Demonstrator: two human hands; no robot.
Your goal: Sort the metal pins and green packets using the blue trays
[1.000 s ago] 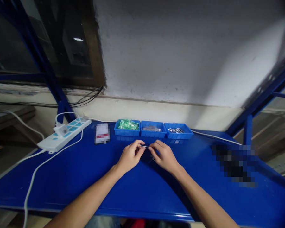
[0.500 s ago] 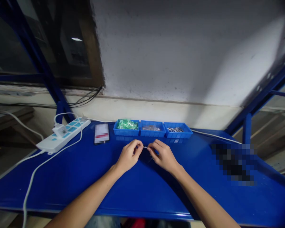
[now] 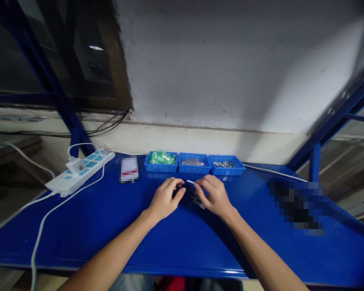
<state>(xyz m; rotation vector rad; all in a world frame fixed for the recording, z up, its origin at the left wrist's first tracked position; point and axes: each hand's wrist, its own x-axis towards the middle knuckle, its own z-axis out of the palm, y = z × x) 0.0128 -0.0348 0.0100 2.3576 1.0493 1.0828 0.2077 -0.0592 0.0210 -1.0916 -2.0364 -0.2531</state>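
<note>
Head view: glossy blue table [image 3: 103, 238], pushed near a grey wall [image 3: 215, 68] with a cream lower band. Dark window [image 3: 87, 60] at upper left; blue metal posts slant up both sides, black cables along the wall foot. Right hand [image 3: 214, 194] pinches a small pale stick [image 3: 190, 182] over the table, between the hands and short of the bins. Left hand [image 3: 166, 198] loosely curled, thumb apart from fingers, nothing seen gripped. Thin rods [image 3: 198, 201] lie beside the right hand. Far edge: green packets [image 3: 162, 157] in the left bin [image 3: 160, 167], clear-looking bits in the middle bin [image 3: 194, 167], shiny metal pieces in the right bin [image 3: 227, 171]. White power strip [image 3: 79, 173] at left, blurred card nearby; dark blurred item at right, identity unclear.
</note>
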